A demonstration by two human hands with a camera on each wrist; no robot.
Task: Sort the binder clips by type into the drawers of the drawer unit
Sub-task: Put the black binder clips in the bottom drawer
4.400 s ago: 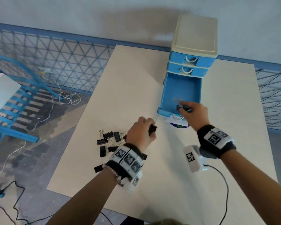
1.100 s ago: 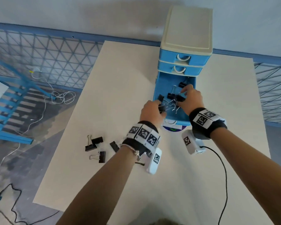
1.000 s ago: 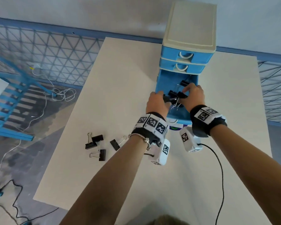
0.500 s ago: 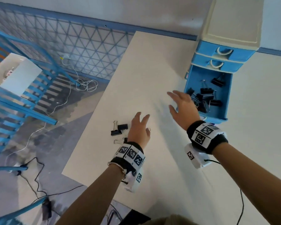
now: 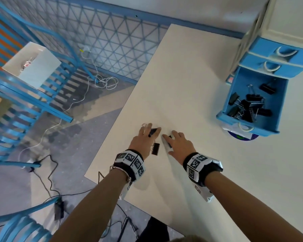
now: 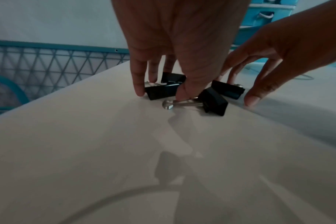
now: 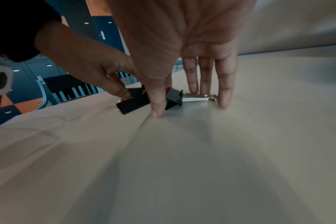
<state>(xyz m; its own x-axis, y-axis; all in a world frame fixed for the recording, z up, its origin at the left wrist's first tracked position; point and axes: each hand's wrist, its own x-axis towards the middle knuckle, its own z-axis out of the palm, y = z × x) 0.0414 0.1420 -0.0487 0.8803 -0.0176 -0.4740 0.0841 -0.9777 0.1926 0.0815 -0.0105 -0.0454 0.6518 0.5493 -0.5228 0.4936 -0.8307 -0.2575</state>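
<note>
Near the table's left edge lie several black binder clips with silver handles. My left hand [image 5: 150, 131] reaches down over one clip [image 6: 161, 91], little finger and thumb on either side of it, the thumb touching the handle of another clip [image 6: 213, 101]. My right hand [image 5: 168, 139] hovers over a third clip [image 7: 173, 97], straight fingers at its handles and thumb on the table. A loose clip [image 5: 155, 148] lies between my wrists. The blue drawer unit [image 5: 276, 55] stands at the far right. Its bottom drawer [image 5: 278, 102] is pulled out and holds several black clips [image 5: 247, 105].
The two upper drawers [image 5: 269, 66] are closed. The white table [image 5: 182, 84] ends just left of my left hand. Beyond that edge are a blue mesh fence [image 5: 94, 41], blue frames and cables on the floor.
Both hands left the open drawer, where they dropped clips, and moved left and toward me. They now sit on the clips remaining near the table's left edge. My view has swung left.
</note>
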